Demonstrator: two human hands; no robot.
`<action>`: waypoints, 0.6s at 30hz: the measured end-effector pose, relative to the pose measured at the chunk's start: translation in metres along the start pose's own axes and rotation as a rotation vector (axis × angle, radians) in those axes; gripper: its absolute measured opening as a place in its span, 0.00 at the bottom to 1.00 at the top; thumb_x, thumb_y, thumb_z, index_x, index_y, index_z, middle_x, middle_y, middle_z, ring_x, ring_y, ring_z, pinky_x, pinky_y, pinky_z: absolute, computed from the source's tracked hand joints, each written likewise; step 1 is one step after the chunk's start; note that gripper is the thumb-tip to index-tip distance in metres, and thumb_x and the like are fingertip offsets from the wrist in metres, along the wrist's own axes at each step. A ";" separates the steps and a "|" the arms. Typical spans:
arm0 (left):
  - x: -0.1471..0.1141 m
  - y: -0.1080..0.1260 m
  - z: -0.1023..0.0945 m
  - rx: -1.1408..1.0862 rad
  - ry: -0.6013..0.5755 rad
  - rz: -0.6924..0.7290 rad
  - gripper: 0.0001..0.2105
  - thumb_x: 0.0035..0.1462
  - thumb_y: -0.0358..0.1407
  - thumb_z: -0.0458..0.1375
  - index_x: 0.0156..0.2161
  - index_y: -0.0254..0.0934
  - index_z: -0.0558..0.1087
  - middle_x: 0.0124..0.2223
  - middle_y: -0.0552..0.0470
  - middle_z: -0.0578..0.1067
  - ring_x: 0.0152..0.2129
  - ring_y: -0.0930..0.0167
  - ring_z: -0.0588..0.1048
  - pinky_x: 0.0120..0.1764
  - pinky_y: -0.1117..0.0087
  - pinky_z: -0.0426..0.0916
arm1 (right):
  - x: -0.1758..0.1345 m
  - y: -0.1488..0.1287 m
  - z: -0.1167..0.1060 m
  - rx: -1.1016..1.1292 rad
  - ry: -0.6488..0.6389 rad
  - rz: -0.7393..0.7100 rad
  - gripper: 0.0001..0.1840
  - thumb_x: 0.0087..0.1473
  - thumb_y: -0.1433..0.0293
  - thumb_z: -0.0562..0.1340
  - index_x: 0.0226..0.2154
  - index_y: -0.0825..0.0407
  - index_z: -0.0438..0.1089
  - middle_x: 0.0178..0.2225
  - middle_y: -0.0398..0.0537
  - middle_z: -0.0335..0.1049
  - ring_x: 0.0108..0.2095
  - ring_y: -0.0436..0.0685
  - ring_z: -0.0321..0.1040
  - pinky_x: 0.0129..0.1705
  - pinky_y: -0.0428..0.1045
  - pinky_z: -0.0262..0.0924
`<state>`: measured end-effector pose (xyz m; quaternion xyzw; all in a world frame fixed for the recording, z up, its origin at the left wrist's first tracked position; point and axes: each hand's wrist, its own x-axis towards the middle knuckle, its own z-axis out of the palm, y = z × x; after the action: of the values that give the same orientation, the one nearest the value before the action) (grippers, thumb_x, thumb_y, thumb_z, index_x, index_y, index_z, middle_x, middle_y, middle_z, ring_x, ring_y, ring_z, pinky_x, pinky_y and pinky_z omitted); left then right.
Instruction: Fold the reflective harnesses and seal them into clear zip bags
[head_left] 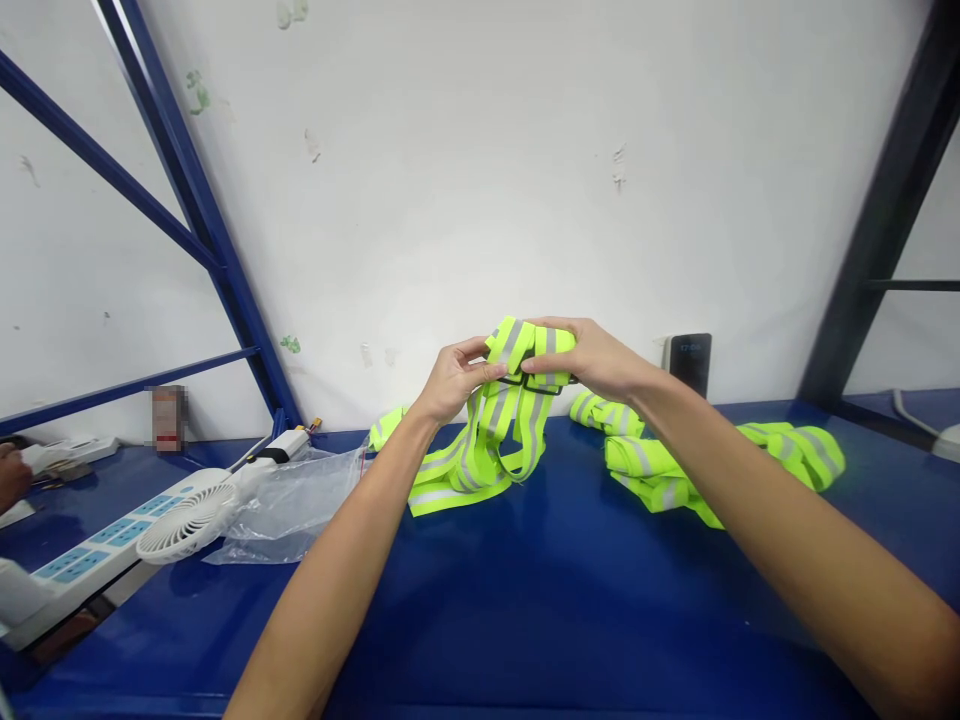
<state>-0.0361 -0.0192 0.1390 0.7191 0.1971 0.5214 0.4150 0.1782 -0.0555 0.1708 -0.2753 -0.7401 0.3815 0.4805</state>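
Both-hand grip [457, 380] [592, 360] on reflective strap [517, 345], buckle [536, 382] — perhaps — half-hidden

A single head-worn camera looks forward and slightly down over the blue tabletop [570, 600], facing a white wall [480, 180] close behind it. It sits near enough that both forearms run in from the bottom edge. Blue shelf struts [187, 190] frame the left, a dark post [885, 200] the right.
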 end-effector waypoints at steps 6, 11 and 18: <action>0.003 -0.007 0.012 0.001 0.155 0.065 0.23 0.45 0.39 0.72 0.46 0.35 0.75 0.44 0.45 0.79 0.44 0.62 0.78 0.51 0.57 0.71 | 0.005 0.007 0.022 -0.052 0.305 -0.132 0.27 0.42 0.69 0.72 0.49 0.52 0.77 0.46 0.50 0.78 0.48 0.66 0.74 0.52 0.61 0.68; 0.001 -0.010 0.017 0.415 0.210 0.260 0.25 0.52 0.34 0.64 0.57 0.40 0.70 0.55 0.43 0.71 0.54 0.61 0.71 0.54 0.58 0.69 | 0.010 0.014 0.019 -0.066 0.457 -0.150 0.26 0.41 0.70 0.71 0.47 0.53 0.77 0.44 0.50 0.79 0.46 0.65 0.74 0.51 0.60 0.68; 0.003 -0.009 0.006 0.624 0.254 0.057 0.09 0.53 0.35 0.63 0.39 0.37 0.79 0.34 0.47 0.78 0.33 0.63 0.76 0.43 0.60 0.71 | 0.010 0.013 -0.001 0.058 0.521 -0.104 0.32 0.34 0.68 0.76 0.47 0.53 0.77 0.41 0.51 0.79 0.45 0.66 0.75 0.54 0.63 0.67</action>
<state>-0.0286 -0.0144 0.1326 0.7460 0.3773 0.5326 0.1323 0.1763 -0.0407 0.1654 -0.3121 -0.5933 0.2936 0.6814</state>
